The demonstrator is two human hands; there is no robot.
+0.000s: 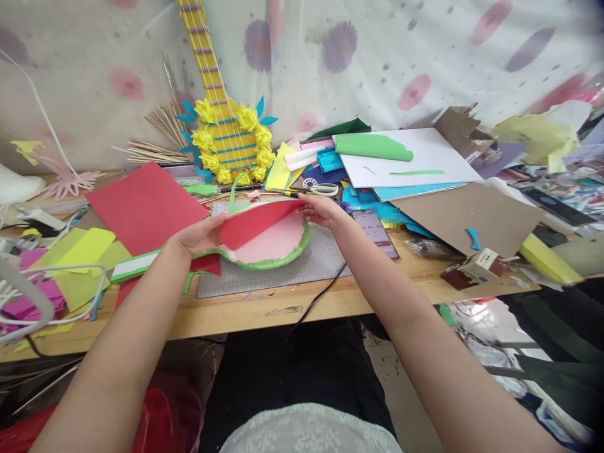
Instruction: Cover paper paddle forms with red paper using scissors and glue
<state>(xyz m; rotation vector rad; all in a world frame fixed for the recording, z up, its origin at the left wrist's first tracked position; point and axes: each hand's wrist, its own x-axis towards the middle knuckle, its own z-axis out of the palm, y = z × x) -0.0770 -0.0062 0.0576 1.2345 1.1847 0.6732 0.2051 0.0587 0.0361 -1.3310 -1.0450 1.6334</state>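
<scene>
Head view shows me both hands on the red paper (259, 221). My left hand (201, 234) is closed on its left end, beside the disc's neck; my right hand (321, 209) has its fingers pinched on the far right tip. Whether either also grips the disc, I cannot tell. The paper tilts up over the disc (283, 242), pink-faced with a green rim, which sits over the mat (212, 283) near the middle of the table (283, 311). Beyond it I see scissors (325, 189) and a yellow guitar (231, 145); a phone (376, 233) lies right of the disc.
</scene>
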